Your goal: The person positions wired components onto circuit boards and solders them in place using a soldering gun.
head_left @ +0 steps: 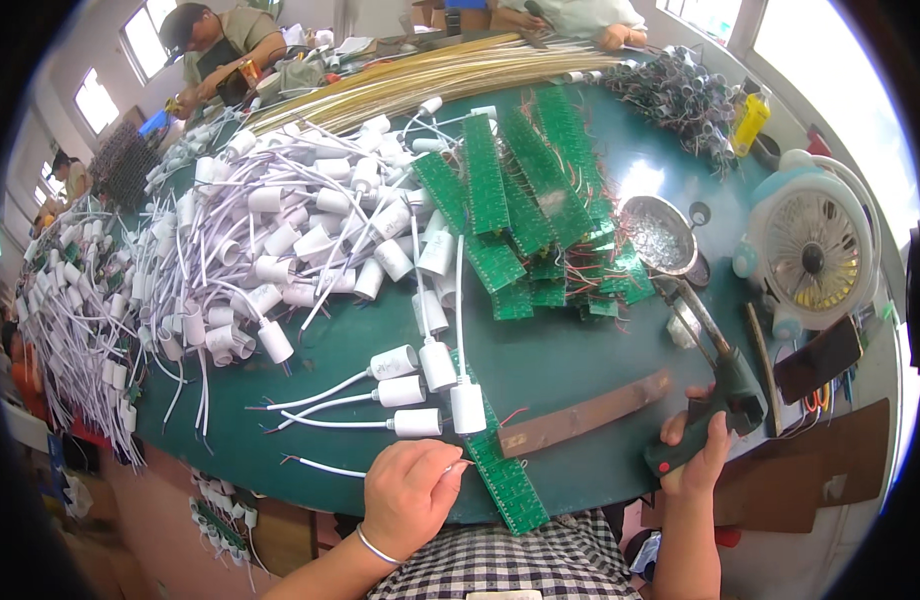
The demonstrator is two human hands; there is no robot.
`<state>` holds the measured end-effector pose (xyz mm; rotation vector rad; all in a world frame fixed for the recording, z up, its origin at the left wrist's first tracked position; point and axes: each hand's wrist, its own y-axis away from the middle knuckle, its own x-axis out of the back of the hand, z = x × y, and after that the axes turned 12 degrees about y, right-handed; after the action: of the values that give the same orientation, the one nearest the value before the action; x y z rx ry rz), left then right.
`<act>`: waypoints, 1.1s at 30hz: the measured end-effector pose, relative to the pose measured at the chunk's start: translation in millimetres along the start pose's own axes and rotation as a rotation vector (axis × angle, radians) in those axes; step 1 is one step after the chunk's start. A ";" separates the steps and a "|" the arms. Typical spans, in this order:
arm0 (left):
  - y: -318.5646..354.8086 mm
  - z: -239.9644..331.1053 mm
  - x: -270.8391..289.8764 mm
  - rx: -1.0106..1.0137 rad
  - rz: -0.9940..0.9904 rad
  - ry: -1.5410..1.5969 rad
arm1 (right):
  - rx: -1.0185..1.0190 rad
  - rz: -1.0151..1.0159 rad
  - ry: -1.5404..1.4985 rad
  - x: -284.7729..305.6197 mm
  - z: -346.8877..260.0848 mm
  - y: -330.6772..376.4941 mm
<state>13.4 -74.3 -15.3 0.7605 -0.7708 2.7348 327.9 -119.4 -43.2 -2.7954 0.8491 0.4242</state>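
Note:
My left hand (408, 492) is closed at the table's front edge, its thumb and fingertips pinched together. A white cable (325, 467) with stripped ends runs into it from the left; whatever is on its other end is hidden by the fingers. Just right of those fingertips lies a narrow green circuit board (510, 492), partly under a brown bar (585, 412). My right hand (695, 462) grips a dark green soldering gun (738, 388), whose metal front reaches toward a round metal bowl (660, 235) of shiny bits. Several white cylindrical caps with cables (417, 422) lie beyond my left hand.
A big heap of white capped cables (310, 220) covers the left side. Stacked green boards (525, 200) with red wires stand at centre back. A small fan (812, 255), a phone (818, 358) and a yellow bottle (749, 124) line the right. Co-workers (225, 50) sit across.

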 end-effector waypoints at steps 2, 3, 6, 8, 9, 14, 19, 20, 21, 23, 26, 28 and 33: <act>0.6 0.8 -2.6 -0.005 0.024 -0.003 | -0.008 -0.007 -0.002 0.6 0.8 0.3; 2.1 0.5 -4.3 -0.038 0.004 -0.058 | -0.010 -0.005 -0.021 0.4 0.5 0.9; 4.7 -0.8 -6.1 -0.069 -0.043 -0.140 | -0.011 -0.002 -0.043 1.5 -0.9 0.8; 4.7 -2.2 -7.7 -0.070 -0.069 -0.165 | -0.006 0.000 -0.046 3.2 -0.2 -0.4; 4.2 -3.3 -9.3 -0.059 -0.062 -0.152 | 0.002 -0.009 -0.051 4.6 0.2 -1.0; -2.4 3.5 -3.1 -0.076 -0.045 -0.230 | 0.016 0.006 0.015 0.3 -3.2 6.8; 3.0 -4.8 -8.7 -0.040 -0.035 -0.241 | -0.065 -0.227 0.236 -3.4 -29.2 51.9; 2.9 -5.0 -9.1 -0.044 -0.035 -0.231 | -0.149 -0.316 0.233 6.8 -32.5 64.6; 2.9 -5.8 -8.8 -0.035 -0.037 -0.212 | -0.240 -0.389 0.360 10.1 -34.9 72.1; 1.4 -6.1 -8.5 -0.029 -0.032 -0.186 | -0.284 -0.398 0.585 17.6 -32.8 88.9; -0.5 -5.0 -7.8 -0.033 -0.008 -0.122 | -0.385 -0.358 0.696 17.7 -30.4 106.3; -1.3 -3.3 -7.0 -0.011 0.001 -0.081 | -0.315 -0.563 0.738 23.5 -27.0 106.3; 1.9 -9.6 -7.8 -0.051 -0.010 -0.090 | -0.167 -0.667 0.757 -6.9 -42.1 86.5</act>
<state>15.3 -71.2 -27.3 0.8798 -0.8491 2.6771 282.5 -197.6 -9.7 -3.1599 -0.0929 -0.7276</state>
